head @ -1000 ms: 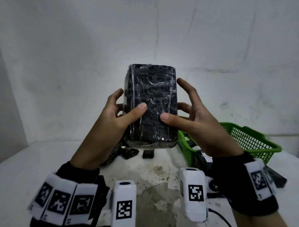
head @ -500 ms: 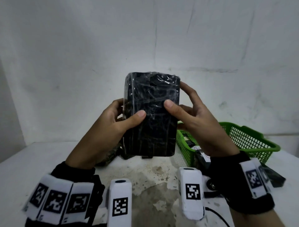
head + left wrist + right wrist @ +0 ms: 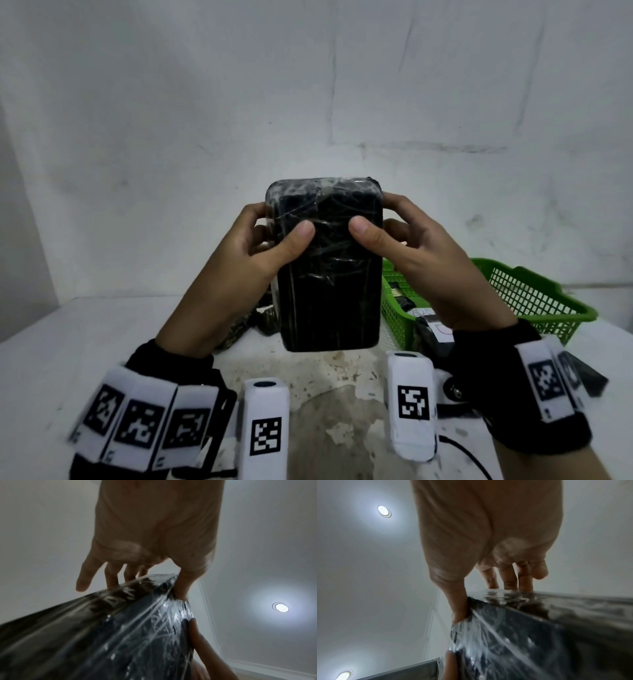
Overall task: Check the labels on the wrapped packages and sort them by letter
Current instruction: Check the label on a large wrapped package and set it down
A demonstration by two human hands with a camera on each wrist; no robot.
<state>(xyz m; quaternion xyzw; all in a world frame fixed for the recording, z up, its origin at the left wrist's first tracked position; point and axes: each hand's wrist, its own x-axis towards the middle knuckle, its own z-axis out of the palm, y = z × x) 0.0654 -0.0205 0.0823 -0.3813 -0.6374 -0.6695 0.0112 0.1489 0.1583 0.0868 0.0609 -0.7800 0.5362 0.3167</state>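
Note:
A black package wrapped in clear film (image 3: 329, 270) stands upright in the air above the table, held between both hands. My left hand (image 3: 253, 250) grips its left edge, thumb across the front, fingers behind. My right hand (image 3: 407, 246) grips the right edge the same way. No label shows on the face turned to me. In the left wrist view the left hand (image 3: 154, 555) holds the package (image 3: 120, 635) by thumb and fingers. The right wrist view shows the right hand (image 3: 488, 561) pinching the package (image 3: 530, 635) at its top corner.
A green plastic basket (image 3: 534, 301) sits on the white table (image 3: 68, 342) at the right, with labelled dark packages (image 3: 431, 329) inside. More dark wrapped packages (image 3: 246, 325) lie behind my left hand. A white wall stands close behind.
The package has come down and toward me, turning upright with its front face to the camera. Both thumbs have slid up to its upper part.

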